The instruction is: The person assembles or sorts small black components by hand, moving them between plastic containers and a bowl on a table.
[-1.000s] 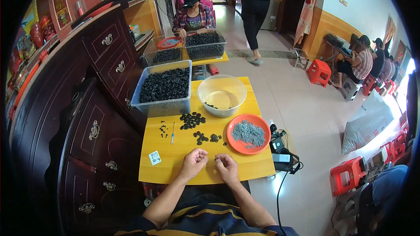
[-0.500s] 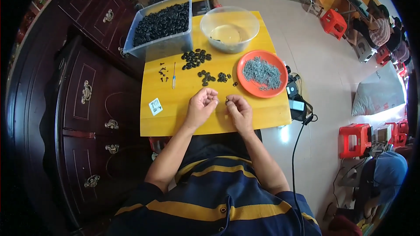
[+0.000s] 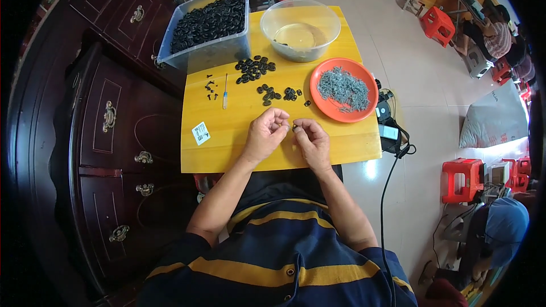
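Observation:
Above the near half of the yellow table [image 3: 239, 156], my two hands almost meet at the fingertips. My right hand [image 3: 313, 144] pinches a small black part [image 3: 294, 127] between thumb and forefinger. Curled with thumb against fingertips, my left hand [image 3: 266, 136] faces that part; anything in its pinch is too small to make out. Just beyond lie small black pieces [image 3: 292, 94], a group of black oval parts [image 3: 268, 95] and a larger group of ovals [image 3: 255, 69]. An orange-red plate [image 3: 317, 105] heaped with small silvery metal pieces [image 3: 343, 89] is at the right.
A bin [image 3: 203, 63] full of black parts and a clear round bowl [image 3: 301, 51] stand at the back. Left lie a thin screwdriver-like tool [image 3: 225, 95], black bits [image 3: 210, 86] and a white label [image 3: 201, 133]. A cable [image 3: 385, 193] hangs at right; dark drawers [image 3: 108, 159] flank the left.
My left hand has come slightly right, narrowing the gap to my right hand's fingertips. The right hand keeps its pinch on the small black part. The whole view has shifted a little.

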The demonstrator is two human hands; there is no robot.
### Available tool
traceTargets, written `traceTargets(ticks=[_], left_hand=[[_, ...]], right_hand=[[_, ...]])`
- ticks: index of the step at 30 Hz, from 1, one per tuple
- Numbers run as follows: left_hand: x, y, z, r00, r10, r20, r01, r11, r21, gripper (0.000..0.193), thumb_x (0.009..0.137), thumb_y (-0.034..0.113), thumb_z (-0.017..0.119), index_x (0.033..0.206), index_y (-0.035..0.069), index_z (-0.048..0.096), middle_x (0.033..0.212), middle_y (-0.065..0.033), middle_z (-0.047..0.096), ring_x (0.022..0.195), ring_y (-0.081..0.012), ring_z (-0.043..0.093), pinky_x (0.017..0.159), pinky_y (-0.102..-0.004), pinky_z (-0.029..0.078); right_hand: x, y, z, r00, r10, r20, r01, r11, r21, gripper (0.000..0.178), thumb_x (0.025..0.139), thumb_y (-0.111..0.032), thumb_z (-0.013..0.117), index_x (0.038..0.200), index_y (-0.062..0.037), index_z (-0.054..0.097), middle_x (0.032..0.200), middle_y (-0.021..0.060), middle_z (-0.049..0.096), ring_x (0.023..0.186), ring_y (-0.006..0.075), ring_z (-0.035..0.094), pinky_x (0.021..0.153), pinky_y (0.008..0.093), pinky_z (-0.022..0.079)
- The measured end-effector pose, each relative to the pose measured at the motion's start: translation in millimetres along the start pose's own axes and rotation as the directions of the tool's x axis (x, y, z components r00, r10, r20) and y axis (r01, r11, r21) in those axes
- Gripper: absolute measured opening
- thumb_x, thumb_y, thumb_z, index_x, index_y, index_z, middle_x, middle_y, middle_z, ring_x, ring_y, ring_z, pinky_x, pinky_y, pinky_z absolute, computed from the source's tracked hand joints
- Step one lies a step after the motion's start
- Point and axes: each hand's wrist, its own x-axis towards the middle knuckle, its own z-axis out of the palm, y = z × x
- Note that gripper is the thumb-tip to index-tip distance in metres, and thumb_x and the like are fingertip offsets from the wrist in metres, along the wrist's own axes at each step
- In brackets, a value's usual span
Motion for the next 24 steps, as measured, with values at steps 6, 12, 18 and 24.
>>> traceTargets(ticks=[6, 12, 18, 24], left_hand=[[2.9, 0.0, 3.6, 1.0, 0.02, -0.008, -0.02, 1.0, -0.013, 0.018, 0.088, -0.005, 0.062, 0.104, 0.001, 0.059, 0.085, 0.0015, 0.061, 0.07, -0.0019, 0.057, 0.064, -0.0186, 0.049], [3.4, -5.0, 4.5, 1.0, 0.014, -0.008, -0.014, 1.0, -0.004, 0.017, 0.087, -0.004, 0.063, 0.103, 0.001, 0.059, 0.083, 0.001, 0.062, 0.069, -0.0024, 0.057, 0.064, -0.0192, 0.049], [3.8, -0.6, 2.2, 1.0, -0.015, -0.014, 0.015, 1.0, 0.023, 0.016, 0.091, 0.0, 0.063, 0.105, 0.002, 0.058, 0.085, 0.0039, 0.06, 0.071, -0.0002, 0.053, 0.066, -0.0164, 0.046], [4.3, -3.4, 3.4, 1.0, 0.012, -0.024, -0.012, 1.0, 0.004, 0.017, 0.087, -0.003, 0.064, 0.103, 0.001, 0.06, 0.082, 0.0016, 0.062, 0.067, -0.0023, 0.056, 0.062, -0.0195, 0.048]], right_hand=[[1.7, 2.7, -0.9, 1.0, -0.007, -0.004, 0.007, 1.0, -0.014, 0.014, 0.095, -0.004, 0.06, 0.108, -0.0001, 0.065, 0.089, -0.0014, 0.063, 0.072, 0.004, 0.056, 0.063, 0.0205, 0.048], [1.0, 6.0, -1.8, 1.0, 0.004, -0.02, -0.005, 0.999, -0.047, 0.014, 0.095, -0.004, 0.061, 0.108, 0.0, 0.065, 0.09, -0.0015, 0.064, 0.075, 0.0041, 0.058, 0.064, 0.0209, 0.048], [2.6, 3.0, 1.1, 0.999, -0.029, -0.043, 0.027, 0.999, -0.045, 0.014, 0.094, -0.003, 0.062, 0.108, -0.0002, 0.065, 0.09, -0.0016, 0.064, 0.074, 0.0042, 0.057, 0.065, 0.0209, 0.048], [1.3, 5.6, -0.8, 0.999, 0.009, -0.038, -0.011, 0.999, -0.052, 0.013, 0.094, -0.002, 0.062, 0.106, -0.0011, 0.066, 0.091, -0.0008, 0.064, 0.075, 0.0042, 0.057, 0.066, 0.0213, 0.048]])
